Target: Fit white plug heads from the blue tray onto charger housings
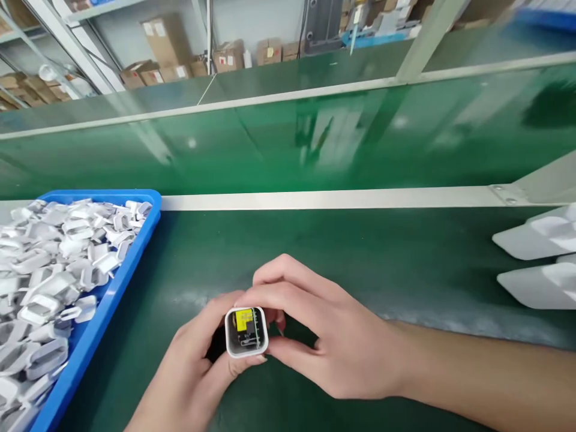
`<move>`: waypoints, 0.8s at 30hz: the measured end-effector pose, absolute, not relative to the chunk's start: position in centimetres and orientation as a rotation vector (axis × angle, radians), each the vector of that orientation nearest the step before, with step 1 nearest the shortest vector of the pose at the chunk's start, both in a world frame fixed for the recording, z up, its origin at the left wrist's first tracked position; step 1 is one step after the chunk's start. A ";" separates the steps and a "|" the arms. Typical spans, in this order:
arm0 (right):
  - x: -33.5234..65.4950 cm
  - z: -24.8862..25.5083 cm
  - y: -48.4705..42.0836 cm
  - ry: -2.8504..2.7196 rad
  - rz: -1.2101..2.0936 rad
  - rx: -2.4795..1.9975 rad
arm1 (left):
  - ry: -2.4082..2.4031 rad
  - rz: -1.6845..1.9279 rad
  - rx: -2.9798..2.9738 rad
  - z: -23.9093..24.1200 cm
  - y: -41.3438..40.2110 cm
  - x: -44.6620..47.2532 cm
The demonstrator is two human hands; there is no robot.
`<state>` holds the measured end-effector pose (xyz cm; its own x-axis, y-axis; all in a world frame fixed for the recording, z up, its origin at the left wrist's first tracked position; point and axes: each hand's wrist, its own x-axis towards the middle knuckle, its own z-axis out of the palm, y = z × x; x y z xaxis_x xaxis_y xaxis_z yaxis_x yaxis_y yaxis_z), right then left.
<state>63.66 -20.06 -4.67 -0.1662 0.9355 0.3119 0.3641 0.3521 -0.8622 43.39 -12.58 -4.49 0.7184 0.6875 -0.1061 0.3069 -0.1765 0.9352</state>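
Note:
Between both hands, above the green work surface, is a small white charger housing (246, 354) with its open end facing me. Inside it I see dark circuit parts (252, 337) and a yellow block (244, 320). My left hand (198, 354) grips the housing from the left, its thumb along the lower edge. My right hand (333, 336) comes from the right, with thumb and fingertips curled in against the housing's right side and top. The far ends of some fingers are hidden behind the housing.
To the left, a blue tray (130, 273) is heaped with white plastic parts (54, 288). White pointed pieces (537, 285) jut in at the right edge. A pale rail (315, 200) and green panel (252, 150) run behind; cardboard boxes (168, 42) stand further back.

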 end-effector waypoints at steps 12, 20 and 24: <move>63.8 -4.7 -19.8 -1.686 0.856 -1.197 | 0.807 0.484 1.653 -4.8 -12.9 43.8; 63.6 -4.3 -19.4 -1.590 0.984 -1.228 | 0.801 0.541 1.654 -5.4 -12.6 43.2; 63.9 -4.2 -19.0 -1.534 1.046 -1.262 | 0.794 0.548 1.736 -5.3 -12.4 43.2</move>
